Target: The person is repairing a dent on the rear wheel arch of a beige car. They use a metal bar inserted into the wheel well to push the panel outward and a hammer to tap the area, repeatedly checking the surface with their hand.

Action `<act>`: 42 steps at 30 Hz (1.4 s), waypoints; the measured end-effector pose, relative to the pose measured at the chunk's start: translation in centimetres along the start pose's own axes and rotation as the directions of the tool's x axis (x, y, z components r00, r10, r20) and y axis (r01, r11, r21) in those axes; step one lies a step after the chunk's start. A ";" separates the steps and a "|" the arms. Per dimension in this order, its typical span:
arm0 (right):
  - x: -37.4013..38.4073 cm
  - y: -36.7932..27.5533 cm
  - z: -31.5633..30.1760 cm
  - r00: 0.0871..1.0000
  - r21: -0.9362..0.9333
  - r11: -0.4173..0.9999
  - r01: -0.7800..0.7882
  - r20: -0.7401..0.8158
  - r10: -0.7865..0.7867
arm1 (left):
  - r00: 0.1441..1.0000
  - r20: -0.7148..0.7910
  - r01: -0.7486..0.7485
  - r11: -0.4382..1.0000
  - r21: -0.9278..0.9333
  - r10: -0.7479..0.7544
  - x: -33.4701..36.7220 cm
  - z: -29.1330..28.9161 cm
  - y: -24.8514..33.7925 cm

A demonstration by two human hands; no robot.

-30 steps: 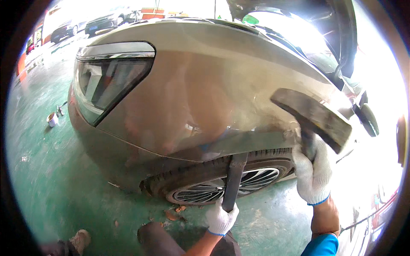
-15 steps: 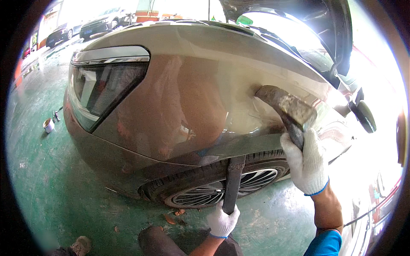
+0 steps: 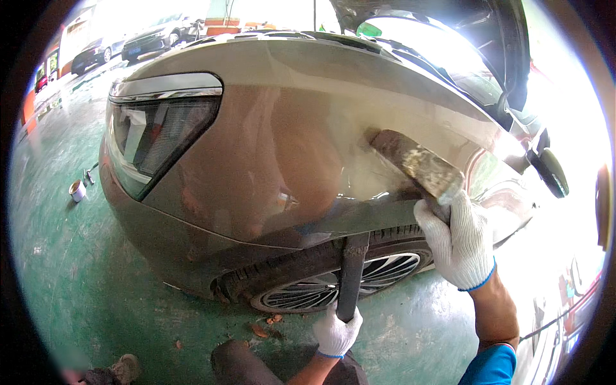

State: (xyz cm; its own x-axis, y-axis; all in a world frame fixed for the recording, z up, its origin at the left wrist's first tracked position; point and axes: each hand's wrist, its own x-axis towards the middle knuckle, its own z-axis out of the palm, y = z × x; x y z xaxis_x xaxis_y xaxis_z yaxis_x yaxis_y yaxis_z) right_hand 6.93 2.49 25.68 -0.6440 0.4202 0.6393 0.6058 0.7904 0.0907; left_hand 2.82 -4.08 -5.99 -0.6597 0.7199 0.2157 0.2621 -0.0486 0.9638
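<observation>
My right hand (image 3: 459,240), in a white knit glove with blue trim, is closed around the handle of a hammer (image 3: 420,165) with a worn, block-shaped head. The head's far end is close to the brown-gold front fender (image 3: 301,141) of a car; I cannot tell whether they touch. Lower down, my left hand (image 3: 337,330), gloved alike, grips a dark flat metal bar (image 3: 351,276). The bar stands nearly upright in front of the wheel (image 3: 301,292), and its upper end reaches the wheel-arch edge. Any part behind the fender is hidden.
The headlight (image 3: 163,141) is at the fender's left and a side mirror (image 3: 548,173) at its right. The bonnet (image 3: 507,38) is raised. A small can (image 3: 77,190) stands on the green floor (image 3: 77,269). Other cars (image 3: 151,42) are parked behind.
The hammer head has shifted slightly up and left, and its tilt has changed. My left hand keeps the bar in nearly the same place. The whole view has shifted slightly.
</observation>
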 end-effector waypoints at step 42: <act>0.0 -0.1 -0.1 0.999 0.072 0.997 -0.034 -0.009 0.035 | 0.999 0.017 -0.030 0.999 -0.037 0.031 0.0 0.2 -1.0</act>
State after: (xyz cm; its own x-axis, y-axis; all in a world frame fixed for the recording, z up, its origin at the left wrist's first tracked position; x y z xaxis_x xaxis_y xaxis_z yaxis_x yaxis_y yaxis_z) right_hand 6.92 2.35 25.75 -0.6179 0.4435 0.6492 0.5923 0.8056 0.0134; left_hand 2.71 -3.92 -6.94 -0.6390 0.7299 0.2425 0.2559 -0.0956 0.9620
